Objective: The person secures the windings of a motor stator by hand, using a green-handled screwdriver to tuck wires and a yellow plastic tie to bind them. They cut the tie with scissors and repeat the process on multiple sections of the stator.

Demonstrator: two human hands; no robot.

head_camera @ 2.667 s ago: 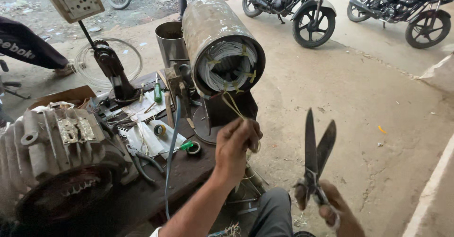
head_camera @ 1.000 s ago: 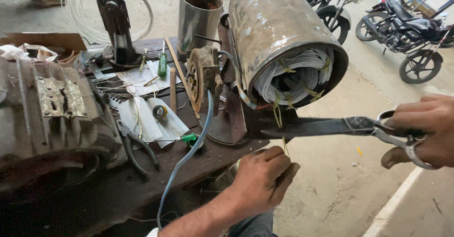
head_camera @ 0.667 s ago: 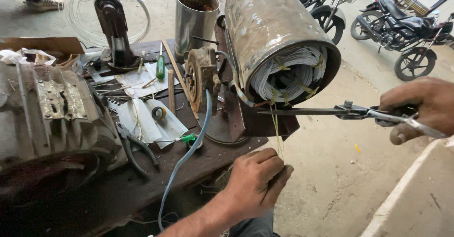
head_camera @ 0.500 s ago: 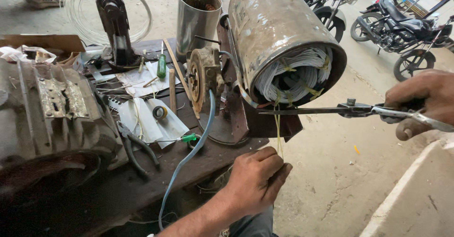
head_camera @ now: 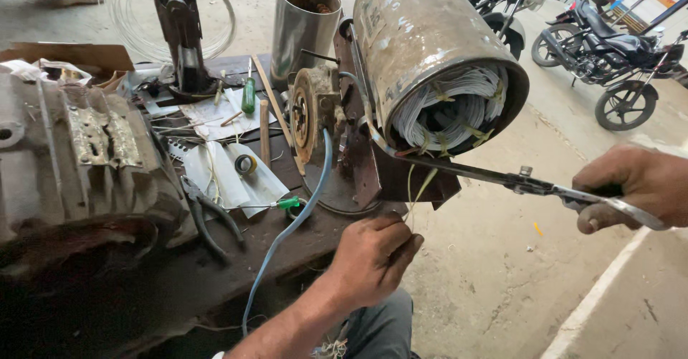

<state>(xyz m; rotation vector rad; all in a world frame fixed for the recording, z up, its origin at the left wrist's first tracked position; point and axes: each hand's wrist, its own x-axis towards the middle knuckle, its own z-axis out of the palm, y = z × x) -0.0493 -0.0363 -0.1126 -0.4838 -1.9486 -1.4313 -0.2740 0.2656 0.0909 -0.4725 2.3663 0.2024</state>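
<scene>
Outdoors on a dusty concrete forecourt, with parked motorcycles [head_camera: 620, 58] at the upper right, a dark, cluttered workbench [head_camera: 143, 287] carries a cylindrical steel motor stator [head_camera: 430, 51] lying on its side, its open end facing the camera and packed with pale winding wire [head_camera: 451, 108] bound by yellowish ties. At the lower middle, the left hand [head_camera: 373, 259] is closed in a pinch on a thin yellowish tie string [head_camera: 419, 187] that runs up toward the lower rim of the stator. At the right edge, the right hand [head_camera: 634, 187] is wrapped around the handles of long metal scissors [head_camera: 502, 178], whose blades are nearly closed and reach leftward to the string just under the windings. Left of the stator stand a small pulley part [head_camera: 312, 115], an upright metal tube [head_camera: 304, 22] and a blue cable [head_camera: 301, 216]. Pliers [head_camera: 208, 212], a green-handled screwdriver [head_camera: 249, 94], a roll of tape [head_camera: 246, 164] and papers lie on the bench beside a large ribbed motor housing [head_camera: 79, 165]
</scene>
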